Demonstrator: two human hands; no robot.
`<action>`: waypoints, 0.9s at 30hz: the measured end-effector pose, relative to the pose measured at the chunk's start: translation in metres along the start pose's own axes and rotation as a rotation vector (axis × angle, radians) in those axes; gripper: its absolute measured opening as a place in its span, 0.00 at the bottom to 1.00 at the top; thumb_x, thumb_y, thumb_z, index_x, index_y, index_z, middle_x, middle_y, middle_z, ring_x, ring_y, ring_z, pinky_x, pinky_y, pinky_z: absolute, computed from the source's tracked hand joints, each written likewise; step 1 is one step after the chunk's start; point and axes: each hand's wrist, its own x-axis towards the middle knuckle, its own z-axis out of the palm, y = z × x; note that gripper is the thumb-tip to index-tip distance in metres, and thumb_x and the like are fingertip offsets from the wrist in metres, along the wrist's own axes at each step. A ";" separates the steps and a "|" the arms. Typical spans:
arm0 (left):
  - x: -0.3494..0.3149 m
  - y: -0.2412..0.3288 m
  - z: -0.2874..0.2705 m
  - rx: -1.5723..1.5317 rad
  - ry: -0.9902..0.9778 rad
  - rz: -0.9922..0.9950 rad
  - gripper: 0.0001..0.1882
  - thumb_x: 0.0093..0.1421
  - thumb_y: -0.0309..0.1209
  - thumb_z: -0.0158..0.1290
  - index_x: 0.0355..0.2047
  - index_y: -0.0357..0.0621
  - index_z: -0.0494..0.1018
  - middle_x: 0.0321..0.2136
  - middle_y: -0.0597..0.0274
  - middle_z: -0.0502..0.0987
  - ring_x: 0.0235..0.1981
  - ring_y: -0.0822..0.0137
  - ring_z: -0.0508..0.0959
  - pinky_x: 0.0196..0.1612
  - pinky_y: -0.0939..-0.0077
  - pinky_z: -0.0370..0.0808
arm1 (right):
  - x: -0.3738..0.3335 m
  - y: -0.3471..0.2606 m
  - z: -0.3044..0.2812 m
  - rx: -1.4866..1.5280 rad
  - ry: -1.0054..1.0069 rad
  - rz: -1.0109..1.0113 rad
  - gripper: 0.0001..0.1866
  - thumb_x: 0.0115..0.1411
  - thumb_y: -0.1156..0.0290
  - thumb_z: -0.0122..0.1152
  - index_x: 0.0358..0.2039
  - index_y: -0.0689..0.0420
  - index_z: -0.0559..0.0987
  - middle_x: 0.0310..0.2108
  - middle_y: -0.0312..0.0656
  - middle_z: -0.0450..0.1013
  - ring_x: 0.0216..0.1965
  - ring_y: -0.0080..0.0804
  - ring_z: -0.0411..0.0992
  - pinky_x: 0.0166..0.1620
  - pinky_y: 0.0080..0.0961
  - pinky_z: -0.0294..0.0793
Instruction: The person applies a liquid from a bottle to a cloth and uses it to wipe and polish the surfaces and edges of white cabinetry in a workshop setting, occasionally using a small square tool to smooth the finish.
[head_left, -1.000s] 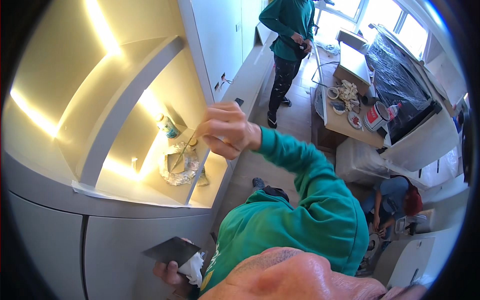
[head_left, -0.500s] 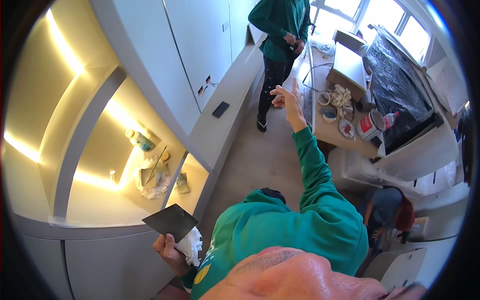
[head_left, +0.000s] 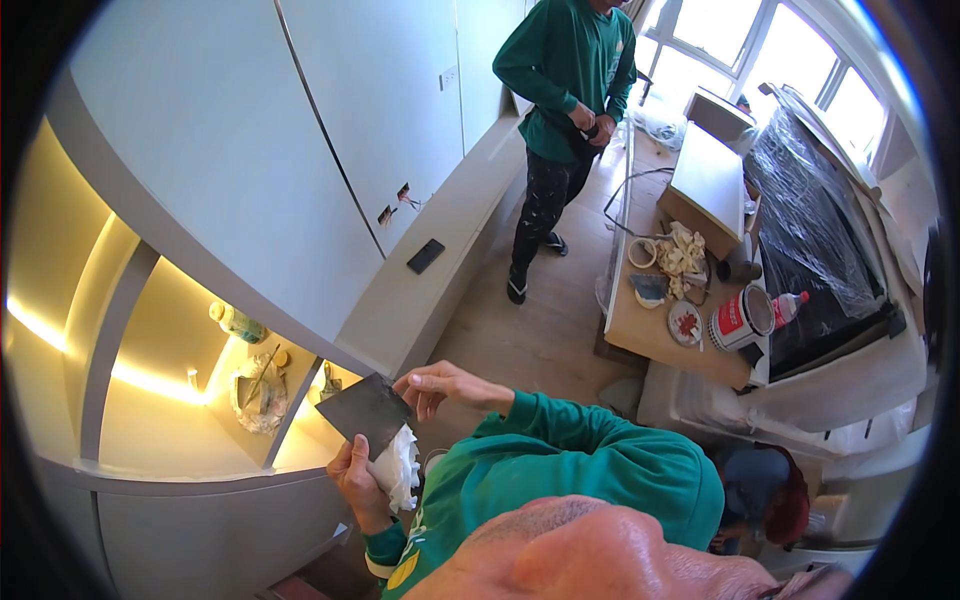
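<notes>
Far left we've got a lit shelf [head_left: 170, 440]. Next, our left hand [head_left: 357, 488] is closed on the lower edge of a dark plate [head_left: 360, 410], with a crumpled white wad [head_left: 396, 468] tucked underneath. The plate's squarish, no clear long axis, one corner aimed left at the shelf. Our right hand [head_left: 440, 385] is half-curled by its right edge; can't tell if it's gripping. Further right, floor [head_left: 485, 335] stretches toward the surface [head_left: 665, 352].
</notes>
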 end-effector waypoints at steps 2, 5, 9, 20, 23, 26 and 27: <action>-0.006 -0.002 0.007 0.025 0.024 0.052 0.16 0.66 0.30 0.58 0.20 0.41 0.71 0.21 0.75 0.67 0.26 0.78 0.65 0.32 0.81 0.63 | 0.000 0.002 -0.002 0.018 -0.049 0.008 0.30 0.71 0.47 0.53 0.54 0.63 0.78 0.38 0.43 0.80 0.31 0.28 0.79 0.37 0.24 0.78; -0.016 0.011 0.022 0.024 0.112 0.084 0.16 0.66 0.31 0.58 0.21 0.41 0.72 0.22 0.74 0.68 0.26 0.78 0.65 0.32 0.80 0.64 | -0.003 -0.006 -0.015 -0.086 -0.079 -0.005 0.28 0.69 0.49 0.56 0.53 0.63 0.78 0.38 0.41 0.80 0.33 0.28 0.78 0.38 0.24 0.77; -0.023 0.022 0.020 0.039 0.238 0.111 0.14 0.66 0.32 0.57 0.25 0.39 0.75 0.26 0.67 0.75 0.29 0.74 0.72 0.36 0.78 0.71 | -0.025 -0.032 -0.039 -0.099 -0.232 -0.101 0.20 0.60 0.60 0.69 0.43 0.64 0.82 0.37 0.41 0.80 0.35 0.28 0.77 0.40 0.27 0.75; -0.019 0.019 0.047 0.051 0.170 0.046 0.13 0.67 0.31 0.56 0.38 0.30 0.80 0.34 0.59 0.81 0.32 0.70 0.78 0.39 0.78 0.75 | -0.115 -0.158 -0.022 0.085 -1.335 -0.818 0.10 0.58 0.60 0.72 0.35 0.51 0.85 0.30 0.34 0.75 0.28 0.30 0.73 0.28 0.26 0.70; -0.016 0.014 0.051 0.050 0.121 0.031 0.13 0.67 0.31 0.56 0.40 0.30 0.80 0.34 0.60 0.81 0.32 0.71 0.78 0.39 0.78 0.74 | -0.123 -0.162 -0.016 -0.020 -1.294 -0.950 0.05 0.58 0.65 0.69 0.30 0.49 0.81 0.29 0.32 0.74 0.26 0.29 0.71 0.26 0.26 0.67; -0.015 0.015 0.056 0.072 0.100 0.028 0.13 0.67 0.31 0.56 0.38 0.30 0.80 0.33 0.61 0.81 0.32 0.72 0.78 0.38 0.79 0.74 | -0.130 -0.169 -0.006 -0.097 -1.207 -1.058 0.05 0.57 0.69 0.66 0.26 0.50 0.77 0.28 0.31 0.73 0.24 0.31 0.69 0.23 0.28 0.63; -0.014 0.016 0.058 0.084 0.089 0.026 0.12 0.67 0.31 0.56 0.38 0.30 0.80 0.33 0.62 0.81 0.32 0.72 0.77 0.38 0.79 0.74 | -0.133 -0.173 -0.002 -0.126 -1.169 -1.092 0.06 0.57 0.70 0.65 0.25 0.50 0.77 0.28 0.32 0.73 0.23 0.31 0.69 0.23 0.29 0.62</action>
